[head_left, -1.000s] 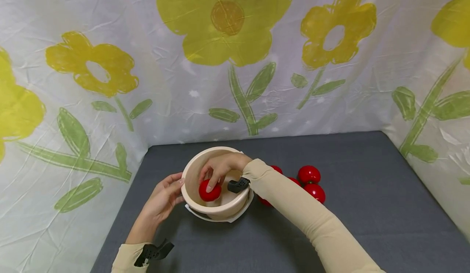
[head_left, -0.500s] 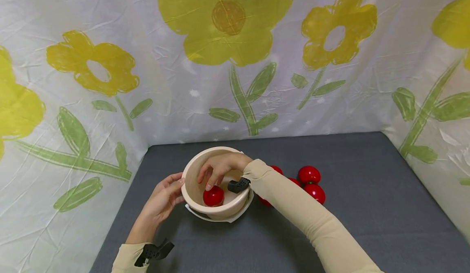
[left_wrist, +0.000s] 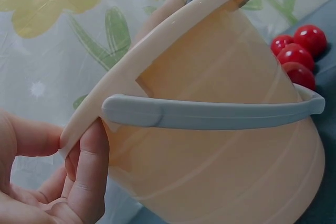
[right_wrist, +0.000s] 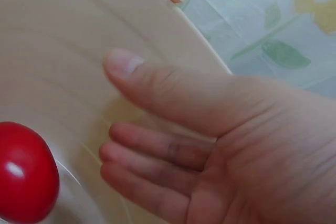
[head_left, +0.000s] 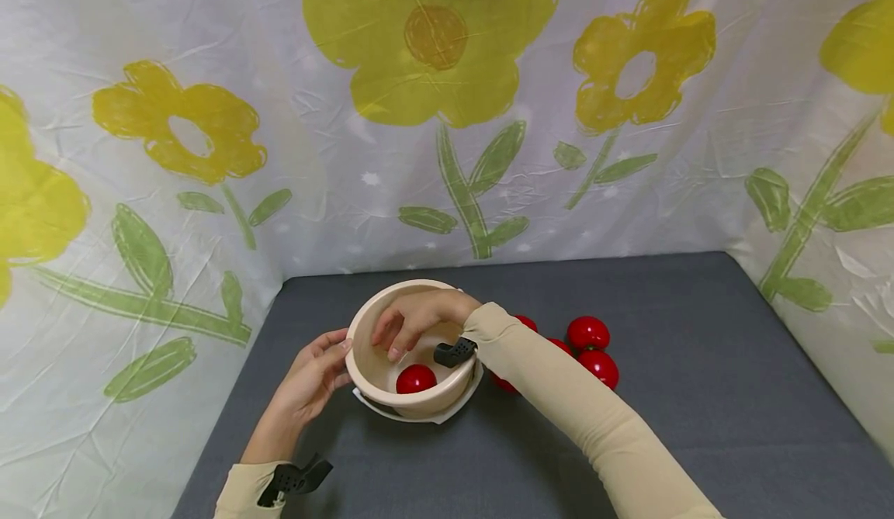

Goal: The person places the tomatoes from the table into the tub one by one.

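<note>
My left hand (head_left: 314,379) pinches the rim of a cream bucket (left_wrist: 220,166) at its left side, thumb on one side and fingers on the other. The bucket leans, its mouth turned toward the left hand. Inside it, my right hand (head_left: 422,316) hovers with fingers loosely bent and nothing in its grasp. One glossy red tomato (head_left: 416,378) lies at the bottom of the bucket, apart from the right fingertips; the right wrist view also shows this tomato (right_wrist: 26,174) beside the hand. The grey-white handle (left_wrist: 226,114) hangs down around the bucket's outside.
Several more red tomatoes (head_left: 589,333) lie grouped on the dark grey tablecloth (head_left: 712,395), right of the bucket and partly hidden by the right sleeve (head_left: 580,410). A white curtain (head_left: 335,170) printed with yellow flowers stands behind and at both sides.
The right hand has let go of the tomato, which has dropped and rolled right and toward the near side inside the bucket. The left hand keeps its grip on the rim.
</note>
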A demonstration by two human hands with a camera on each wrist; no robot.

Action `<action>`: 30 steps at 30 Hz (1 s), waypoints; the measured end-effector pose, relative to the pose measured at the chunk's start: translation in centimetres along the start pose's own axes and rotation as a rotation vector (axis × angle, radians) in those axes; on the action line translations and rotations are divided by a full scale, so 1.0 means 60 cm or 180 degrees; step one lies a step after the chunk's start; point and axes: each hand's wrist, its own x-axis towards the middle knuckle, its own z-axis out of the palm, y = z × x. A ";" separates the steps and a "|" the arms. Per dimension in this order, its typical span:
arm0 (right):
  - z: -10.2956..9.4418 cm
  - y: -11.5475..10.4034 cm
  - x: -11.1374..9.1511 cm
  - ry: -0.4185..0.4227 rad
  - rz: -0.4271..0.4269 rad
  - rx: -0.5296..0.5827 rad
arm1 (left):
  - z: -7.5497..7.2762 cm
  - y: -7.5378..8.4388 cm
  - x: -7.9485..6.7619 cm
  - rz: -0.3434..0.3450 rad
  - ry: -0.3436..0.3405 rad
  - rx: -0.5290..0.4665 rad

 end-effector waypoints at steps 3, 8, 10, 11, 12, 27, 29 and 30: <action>-0.002 0.000 -0.003 0.0011 -0.0090 0.0194 | 0.000 0.000 0.000 -0.0005 0.0011 -0.0008; -0.010 -0.016 -0.016 0.0029 -0.0248 0.0173 | 0.001 0.000 -0.002 -0.0014 0.0006 -0.0018; -0.015 -0.024 -0.020 0.0019 -0.0356 0.0017 | 0.001 0.000 -0.002 -0.0007 0.0008 -0.0019; -0.017 -0.028 -0.023 0.0021 -0.0413 -0.0072 | 0.001 0.000 -0.003 -0.0009 0.0007 -0.0017; -0.019 -0.031 -0.027 0.0020 -0.0457 -0.0120 | 0.001 0.000 -0.002 -0.0013 0.0009 -0.0012; -0.069 -0.052 -0.155 0.0383 -0.0624 -0.0365 | 0.001 0.000 -0.003 0.0019 0.0015 -0.0062; -0.074 -0.052 -0.180 0.0483 -0.0636 -0.0384 | 0.001 -0.001 -0.002 0.0035 0.0027 -0.0051; -0.077 -0.050 -0.192 0.0524 -0.0653 -0.0350 | 0.001 -0.001 -0.002 0.0034 0.0024 -0.0044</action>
